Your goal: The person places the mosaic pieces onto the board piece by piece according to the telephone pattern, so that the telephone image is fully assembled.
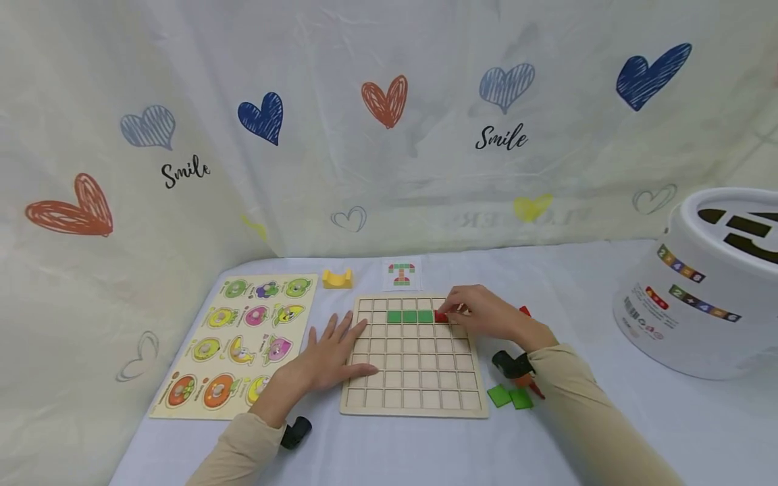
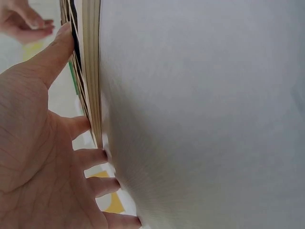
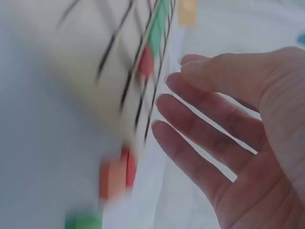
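Spread over the left edge of a wooden grid board (image 1: 419,403) is my left hand (image 1: 331,358), its fingers straight and its thumb lying on the board. In the left wrist view the left hand's fingertips (image 2: 97,156) reach along the board's side (image 2: 90,62). Three green tiles (image 1: 410,316) lie side by side in an upper row, with a red tile (image 1: 440,316) at their right end. My right hand (image 1: 486,314) is right over the red tile in the head view. The right wrist view shows that red tile (image 3: 146,62) in the grid, apart from loosely bent fingers (image 3: 183,112) that hold nothing.
Loose green tiles (image 1: 500,395) and an orange piece (image 3: 112,179) lie right of the board. A pattern card (image 1: 402,286) and a yellow block (image 1: 337,279) are behind it. At left lies a fruit puzzle board (image 1: 234,317); a white bucket (image 1: 668,324) stands at right.
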### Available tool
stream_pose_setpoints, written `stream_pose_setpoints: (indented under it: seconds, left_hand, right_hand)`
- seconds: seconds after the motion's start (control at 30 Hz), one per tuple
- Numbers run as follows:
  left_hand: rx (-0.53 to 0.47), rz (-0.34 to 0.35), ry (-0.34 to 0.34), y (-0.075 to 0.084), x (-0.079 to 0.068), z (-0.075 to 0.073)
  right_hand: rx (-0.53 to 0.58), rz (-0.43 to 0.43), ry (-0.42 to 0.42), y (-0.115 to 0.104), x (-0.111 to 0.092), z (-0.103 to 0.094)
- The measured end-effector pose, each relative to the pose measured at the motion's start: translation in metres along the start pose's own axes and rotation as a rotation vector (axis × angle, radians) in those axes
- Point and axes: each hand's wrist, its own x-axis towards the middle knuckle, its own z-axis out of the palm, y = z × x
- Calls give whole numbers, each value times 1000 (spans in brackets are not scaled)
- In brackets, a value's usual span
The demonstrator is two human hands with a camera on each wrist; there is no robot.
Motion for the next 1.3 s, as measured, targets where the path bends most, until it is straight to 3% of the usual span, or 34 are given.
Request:
stream_pose_setpoints:
  seconds: [0.23,0.5,0.77,1.1,1.3]
  left_hand:
    - [9,-13,-7,0,2,1]
    - [11,-13,-6,-1,3,4]
    - [7,-11,-5,-1,3,3]
    - [10,-11,-8,0,2,2]
    - [9,-12,-12,3,0,0]
  right_hand:
    - [-107,82,62,25,-47,-32]
    - [-110,176,24,49,-76,-47]
    - [-84,217,44,67,-85,-50]
    - [-67,235,86,73,-90,-50]
    - [-35,298,107,75,-95,-51]
